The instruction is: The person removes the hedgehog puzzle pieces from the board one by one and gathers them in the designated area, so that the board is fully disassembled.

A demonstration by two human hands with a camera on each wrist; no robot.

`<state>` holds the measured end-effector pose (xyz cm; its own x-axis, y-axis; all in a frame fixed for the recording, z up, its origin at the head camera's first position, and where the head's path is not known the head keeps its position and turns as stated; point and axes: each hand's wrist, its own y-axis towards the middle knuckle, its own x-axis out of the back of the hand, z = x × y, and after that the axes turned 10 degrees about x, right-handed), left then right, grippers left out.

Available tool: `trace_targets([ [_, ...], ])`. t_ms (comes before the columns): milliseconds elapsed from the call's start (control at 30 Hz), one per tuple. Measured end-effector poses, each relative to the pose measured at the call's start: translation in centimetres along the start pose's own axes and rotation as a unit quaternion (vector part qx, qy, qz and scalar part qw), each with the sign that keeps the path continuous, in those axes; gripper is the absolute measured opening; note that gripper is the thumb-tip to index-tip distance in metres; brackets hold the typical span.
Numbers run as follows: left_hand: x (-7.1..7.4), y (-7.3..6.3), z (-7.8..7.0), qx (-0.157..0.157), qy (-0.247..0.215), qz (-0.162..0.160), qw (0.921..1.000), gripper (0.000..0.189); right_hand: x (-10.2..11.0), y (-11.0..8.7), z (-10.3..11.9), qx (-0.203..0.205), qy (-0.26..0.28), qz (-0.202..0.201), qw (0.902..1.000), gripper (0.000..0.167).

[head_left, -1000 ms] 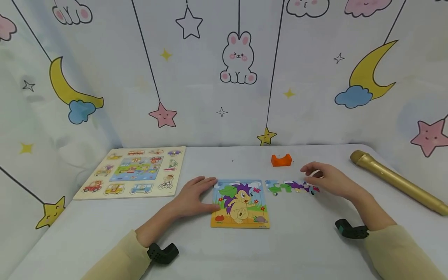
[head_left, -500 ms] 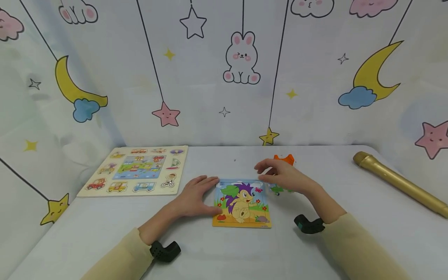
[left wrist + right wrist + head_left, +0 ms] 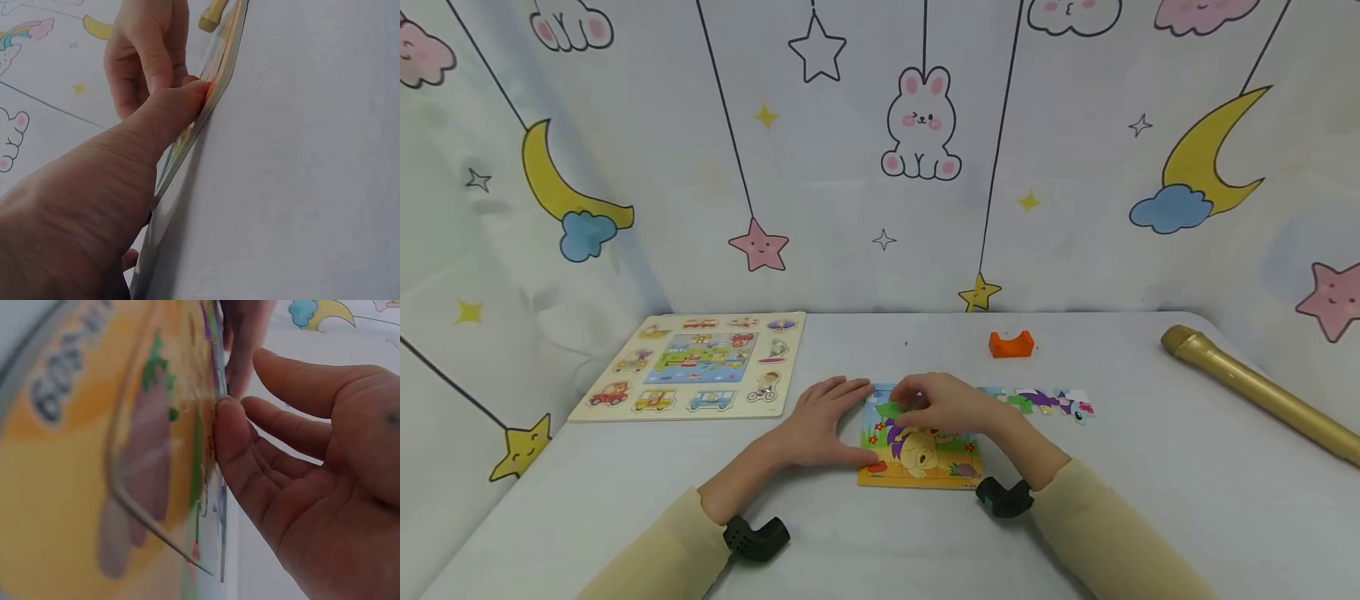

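A square puzzle board (image 3: 917, 480) with a purple-spined cartoon hedgehog lies in the middle of the white table. My left hand (image 3: 816, 429) rests along its left side, fingers straight, and the thumb (image 3: 187, 97) presses on the board's edge. Over the board's upper part is my right hand (image 3: 951, 404), covering some of the picture. In the right wrist view its index finger (image 3: 231, 425) is right at the board's surface, and the thumb stands apart with nothing visible between them. Right of the board lies a strip of loose puzzle pieces (image 3: 1052, 402), partly behind the right hand.
A larger picture board (image 3: 741, 408) with vehicles lies at the back left. Behind the loose pieces sits a small orange block (image 3: 1011, 344) with a curved notch. A gold microphone (image 3: 1255, 396) lies at the right. A printed cloth (image 3: 835, 183) hangs behind the table.
My right hand has moved left, from above the loose pieces, past the board's upper right corner, to over the hedgehog picture. The left hand has stayed at the board's left side.
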<state>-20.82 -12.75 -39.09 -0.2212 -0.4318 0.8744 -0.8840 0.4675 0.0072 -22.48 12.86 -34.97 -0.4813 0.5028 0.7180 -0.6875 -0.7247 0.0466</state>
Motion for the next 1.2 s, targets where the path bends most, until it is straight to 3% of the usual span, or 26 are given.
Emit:
trace_targets([
  [567, -0.1, -0.1, 0.2, -0.03, -0.013, -0.006, 0.9995, 0.091, -1.7, 0.4, 1.6, -0.048, -0.076, 0.01, 0.9959, 0.027],
  [833, 0.0, -0.1, 0.0, -0.029, -0.017, -0.008, 0.9994, 0.09, -2.0, 0.4, 1.9, -0.058, -0.062, -0.007, 0.9963, 0.026],
  [1200, 0.0, -0.1, 0.0, -0.027, -0.018, -0.005, 0.9995, 0.09, -1.6, 0.3, 1.7, -0.015, -0.037, -0.013, 0.9991, 0.014],
])
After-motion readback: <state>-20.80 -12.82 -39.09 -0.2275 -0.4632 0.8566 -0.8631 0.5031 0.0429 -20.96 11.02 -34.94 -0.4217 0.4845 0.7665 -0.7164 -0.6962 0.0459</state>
